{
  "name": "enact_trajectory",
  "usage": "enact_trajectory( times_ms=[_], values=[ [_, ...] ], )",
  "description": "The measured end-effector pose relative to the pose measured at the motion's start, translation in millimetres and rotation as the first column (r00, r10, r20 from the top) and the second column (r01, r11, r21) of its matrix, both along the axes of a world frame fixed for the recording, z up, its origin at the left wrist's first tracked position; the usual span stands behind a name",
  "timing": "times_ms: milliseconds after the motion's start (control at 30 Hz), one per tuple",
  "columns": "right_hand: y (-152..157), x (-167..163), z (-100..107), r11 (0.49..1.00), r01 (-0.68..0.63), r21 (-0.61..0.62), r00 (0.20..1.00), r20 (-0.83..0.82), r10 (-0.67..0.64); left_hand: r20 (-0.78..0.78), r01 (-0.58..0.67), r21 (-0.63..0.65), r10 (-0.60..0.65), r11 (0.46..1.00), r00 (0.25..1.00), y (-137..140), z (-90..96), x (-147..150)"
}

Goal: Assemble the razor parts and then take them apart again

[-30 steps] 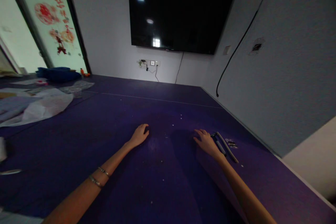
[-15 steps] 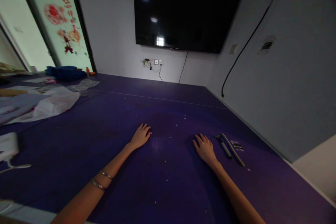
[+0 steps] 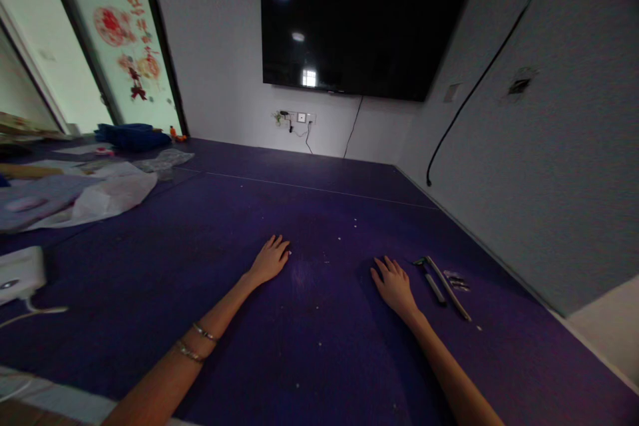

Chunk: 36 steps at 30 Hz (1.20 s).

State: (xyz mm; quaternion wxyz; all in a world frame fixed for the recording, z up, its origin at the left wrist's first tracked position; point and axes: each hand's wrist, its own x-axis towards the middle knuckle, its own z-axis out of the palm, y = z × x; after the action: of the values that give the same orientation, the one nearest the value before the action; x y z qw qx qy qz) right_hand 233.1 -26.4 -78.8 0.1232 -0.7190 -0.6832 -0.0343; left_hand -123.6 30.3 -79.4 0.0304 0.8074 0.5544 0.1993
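Note:
My left hand (image 3: 269, 261) lies palm down on the purple tabletop (image 3: 239, 359), its fingers stretched out and holding nothing. A small white scrap (image 3: 290, 252) is at its thumb tip. Further right, my right hand (image 3: 394, 286) also rests flat on the surface with fingers apart and nothing in it. Just to the right of that hand is a dark-and-grey handled tool (image 3: 434, 288), perhaps a razor or scraper. A thin pale stick-like piece (image 3: 452, 294) lies alongside it. Beside them is a small clear packet (image 3: 458, 281) with dark strips.
White plastic sheeting (image 3: 117, 194) and papers spread over the left side, with a dark blue cloth bundle (image 3: 132, 137) behind. A white device (image 3: 22, 274) with a cable stands at the left edge. A wall-mounted television (image 3: 359, 26) and a hanging black cable (image 3: 462, 103) are ahead.
The whole view has shifted slightly, so the scene sits a little further right. Both hands stay flat in the same places on the table.

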Motion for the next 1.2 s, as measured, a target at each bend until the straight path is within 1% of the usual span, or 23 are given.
enact_trajectory(
  times_ms=[100,200,667,933,1033,1100,1133,1200],
  values=[
    [0.3,-0.4,-0.7,1.0,0.013,0.003,1.0,0.016,-0.013,-0.059,-0.009,-0.016,0.008,1.0,0.998,-0.5,2.3,0.6],
    [-0.2,-0.8,0.0,1.0,0.007,0.004,1.0,0.022,-0.007,-0.079,-0.015,-0.009,0.015,1.0,0.997,-0.1,2.5,0.7],
    [-3.4,-3.3,5.7,1.0,0.003,0.015,1.0,-0.006,-0.003,-0.074,-0.012,0.01,0.013,1.0,0.997,-1.0,2.6,0.0],
    [1.1,-0.9,-0.8,0.999,-0.015,0.04,0.998,-0.055,0.017,-0.066,-0.008,0.024,0.009,1.0,0.998,0.6,0.7,-0.8],
    [4.9,7.6,3.2,0.995,-0.059,0.077,0.989,-0.131,0.069,-0.08,-0.001,0.03,0.003,1.0,0.997,1.8,0.4,-0.9],
    [6.2,20.1,11.5,0.988,-0.075,0.135,0.98,-0.174,0.099,-0.076,0.009,0.033,-0.007,0.999,0.997,3.0,-0.2,-1.3],
    [5.9,28.5,16.9,0.984,-0.068,0.166,0.978,-0.183,0.098,-0.074,0.013,0.035,-0.011,0.999,0.997,3.6,-0.6,-1.6],
    [2.8,48.7,28.4,0.978,-0.01,0.207,0.984,-0.17,0.046,-0.077,0.014,0.036,-0.011,0.999,0.997,4.8,-1.5,-2.2]
  ],
)
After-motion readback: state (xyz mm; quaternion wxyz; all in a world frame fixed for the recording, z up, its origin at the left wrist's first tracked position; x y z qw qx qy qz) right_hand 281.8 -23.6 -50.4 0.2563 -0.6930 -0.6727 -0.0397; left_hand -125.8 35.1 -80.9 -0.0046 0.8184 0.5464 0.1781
